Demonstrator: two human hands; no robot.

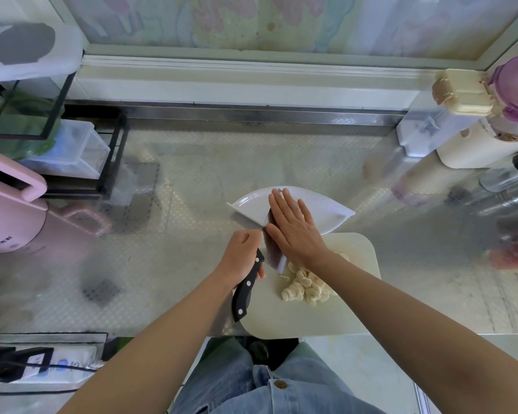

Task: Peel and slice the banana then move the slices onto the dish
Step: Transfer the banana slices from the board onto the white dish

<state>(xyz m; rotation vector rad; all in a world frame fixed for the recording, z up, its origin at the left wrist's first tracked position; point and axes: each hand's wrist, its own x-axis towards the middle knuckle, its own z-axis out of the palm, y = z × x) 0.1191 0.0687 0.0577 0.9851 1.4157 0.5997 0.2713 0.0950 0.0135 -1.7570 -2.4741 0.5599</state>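
Over the dish (247, 204), left hand (240, 258) grips the knife (247, 286) — right hand (293, 228), fingers straight, presses its blade. Transfer step, likely — near slices (304, 286) need scooping next.

Light-blue faded denim trousers (237, 380) cover both legs, stitched with pale double seams — a round copper-brown metal rivet button (280, 384) sits beside one seam. The left forearm (162, 339) and right forearm (401, 312) are bare along their visible length, up to the left hand (242, 253) and right hand (293, 225).
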